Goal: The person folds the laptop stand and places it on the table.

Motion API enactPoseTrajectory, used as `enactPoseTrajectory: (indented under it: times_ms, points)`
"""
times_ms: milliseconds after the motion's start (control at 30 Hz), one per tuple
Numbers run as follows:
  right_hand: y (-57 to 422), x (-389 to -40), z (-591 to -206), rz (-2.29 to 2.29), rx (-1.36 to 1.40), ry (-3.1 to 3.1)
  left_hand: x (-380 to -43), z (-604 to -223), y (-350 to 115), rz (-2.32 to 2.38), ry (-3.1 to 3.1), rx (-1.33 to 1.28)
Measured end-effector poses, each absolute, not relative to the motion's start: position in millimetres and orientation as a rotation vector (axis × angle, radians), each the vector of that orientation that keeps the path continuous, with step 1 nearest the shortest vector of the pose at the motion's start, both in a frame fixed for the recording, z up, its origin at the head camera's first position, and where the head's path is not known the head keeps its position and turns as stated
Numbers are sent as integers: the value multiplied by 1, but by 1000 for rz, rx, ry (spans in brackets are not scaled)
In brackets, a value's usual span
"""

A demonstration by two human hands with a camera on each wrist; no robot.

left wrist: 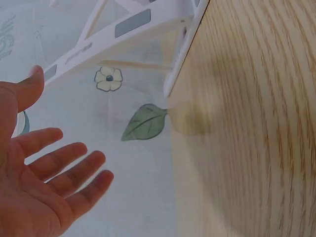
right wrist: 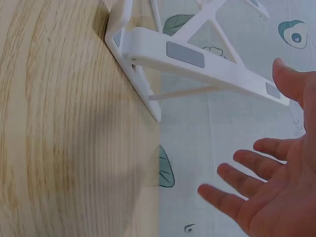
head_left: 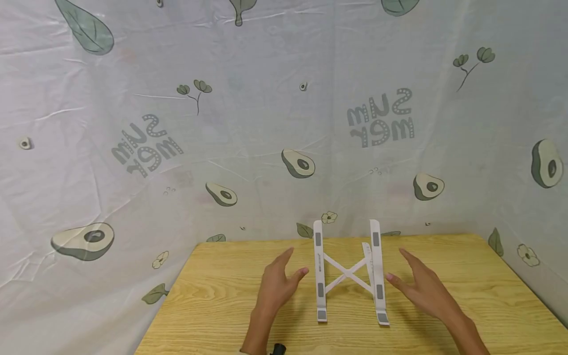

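Observation:
A white folding laptop stand (head_left: 377, 266) stands unfolded on the wooden table, its two slanted arms joined by crossed bars. Grey pads line the arms, and small lips turn up at the near ends. To its left, my left hand (head_left: 276, 285) hovers with fingers extended and thumb toward the stand, holding nothing. My right hand (head_left: 428, 291) mirrors it on the other side, thumb tip close to the right arm in the head view. Both wrist views show spread fingers, with the stand's side bar (left wrist: 133, 27) and base (right wrist: 136, 81) beyond the thumbs.
The wood-grain table (head_left: 213, 296) reaches back to a pale hanging sheet (head_left: 257, 123) printed with avocados, leaves and lettering. That sheet also runs along the left and right sides. A small black object (head_left: 278, 349) shows by the left wrist at the bottom edge.

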State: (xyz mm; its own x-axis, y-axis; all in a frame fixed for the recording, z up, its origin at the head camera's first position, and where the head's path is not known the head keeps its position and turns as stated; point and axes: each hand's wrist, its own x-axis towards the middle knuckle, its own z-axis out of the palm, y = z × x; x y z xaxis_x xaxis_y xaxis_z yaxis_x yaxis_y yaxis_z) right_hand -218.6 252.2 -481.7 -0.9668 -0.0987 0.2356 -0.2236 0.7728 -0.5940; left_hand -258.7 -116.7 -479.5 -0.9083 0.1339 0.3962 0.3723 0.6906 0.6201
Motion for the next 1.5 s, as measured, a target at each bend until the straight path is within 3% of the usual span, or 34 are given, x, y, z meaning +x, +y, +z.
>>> enactPoseTrajectory:
  times_ms: [500, 933, 1500]
  points:
    - [240, -227, -489, 1205, 234, -2540, -268, -492, -101, -1265, -2447, -400]
    - [235, -231, -494, 1142, 184, -2470, -280, -508, -96, -1372, -2401, -498]
    - [232, -240, -502, 1202, 207, -2477, -288, -513, -91, -1300, -2515, -602]
